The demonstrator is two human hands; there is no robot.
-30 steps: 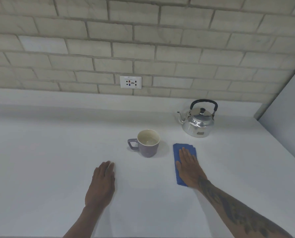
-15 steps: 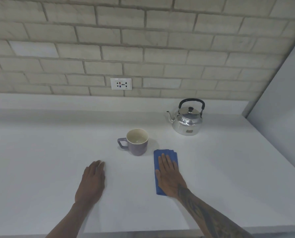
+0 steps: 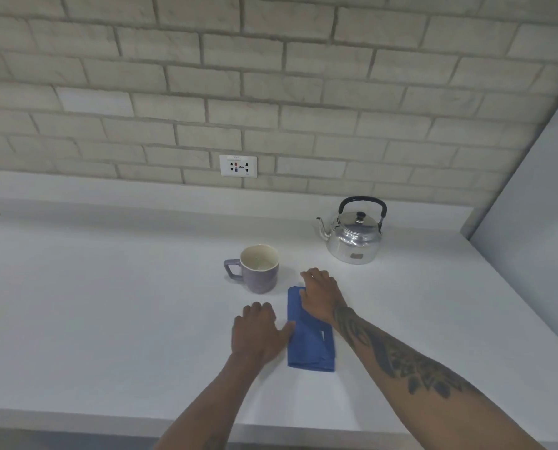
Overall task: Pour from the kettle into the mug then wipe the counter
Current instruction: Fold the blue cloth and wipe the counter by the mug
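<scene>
Two hands at blue cloth (image 3: 308, 344), right hand (image 3: 319, 295) curled on it, left hand (image 3: 258, 332) flat beside, mug (image 3: 259, 269) just behind

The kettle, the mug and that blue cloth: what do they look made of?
The kettle looks like polished metal, perhaps aluminium or steel: it mirrors the light, and its handle looks black. The mug seems glazed ceramic, mottled purple outside, cream inside, with a soft sheen. The blue cloth looks like soft woven fabric, matte, folded with creases.
</scene>
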